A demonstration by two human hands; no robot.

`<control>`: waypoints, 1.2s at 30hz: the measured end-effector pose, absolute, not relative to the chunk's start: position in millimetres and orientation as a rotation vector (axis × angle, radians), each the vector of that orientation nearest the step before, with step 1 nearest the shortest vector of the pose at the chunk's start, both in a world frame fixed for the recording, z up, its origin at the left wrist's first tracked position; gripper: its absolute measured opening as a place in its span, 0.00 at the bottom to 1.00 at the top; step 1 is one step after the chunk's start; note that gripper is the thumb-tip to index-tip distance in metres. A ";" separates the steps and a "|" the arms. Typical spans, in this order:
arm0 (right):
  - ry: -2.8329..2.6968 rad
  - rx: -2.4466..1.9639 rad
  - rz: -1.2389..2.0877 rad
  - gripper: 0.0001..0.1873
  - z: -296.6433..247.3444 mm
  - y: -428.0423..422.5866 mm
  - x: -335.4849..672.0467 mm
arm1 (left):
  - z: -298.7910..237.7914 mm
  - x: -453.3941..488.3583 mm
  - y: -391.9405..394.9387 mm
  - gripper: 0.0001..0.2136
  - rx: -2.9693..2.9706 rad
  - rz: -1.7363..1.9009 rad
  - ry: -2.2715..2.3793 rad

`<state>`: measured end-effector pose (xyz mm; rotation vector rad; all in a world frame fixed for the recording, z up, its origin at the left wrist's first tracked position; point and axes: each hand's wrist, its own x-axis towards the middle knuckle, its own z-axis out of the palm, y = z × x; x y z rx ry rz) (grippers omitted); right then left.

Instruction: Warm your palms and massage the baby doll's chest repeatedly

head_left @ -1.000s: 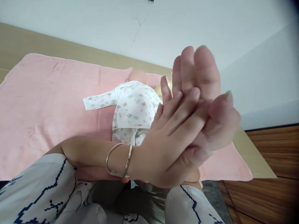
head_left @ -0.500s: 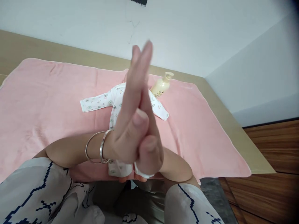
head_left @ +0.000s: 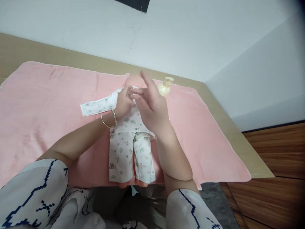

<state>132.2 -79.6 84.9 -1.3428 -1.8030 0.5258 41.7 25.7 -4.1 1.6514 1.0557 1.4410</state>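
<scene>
A baby doll (head_left: 130, 149) in a white printed top and trousers lies on its back on a pink towel (head_left: 43, 105), feet toward me. My left hand (head_left: 122, 103), with two bangles on the wrist, rests on the doll's chest near the collar, its fingers curled at the cloth. My right hand (head_left: 150, 103) hovers over the doll's chest with fingers spread and holds nothing. The doll's head is mostly hidden behind my hands. A cream pump bottle (head_left: 165, 87) stands just beyond my right hand.
The towel covers a tan table (head_left: 238, 133) set against a white wall (head_left: 190, 31). Wooden floor (head_left: 274, 178) shows at the right. The doll's left sleeve (head_left: 95, 106) lies stretched out on the towel.
My hands were pressed palm to palm, raised near the camera. They have parted and dropped onto the doll's chest.
</scene>
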 end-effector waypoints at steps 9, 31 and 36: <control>-2.370 -1.555 0.324 0.29 22.4 -0.5 151.9 | -26.4 43.1 30.0 0.19 1.480 1.493 1.258; -2.012 -1.857 0.129 0.28 9.1 5.7 159.0 | -37.6 43.4 34.6 0.12 1.751 1.507 1.271; -2.099 -1.876 -0.018 0.26 14.0 -9.7 137.9 | -39.0 43.7 34.9 0.11 1.732 1.520 1.304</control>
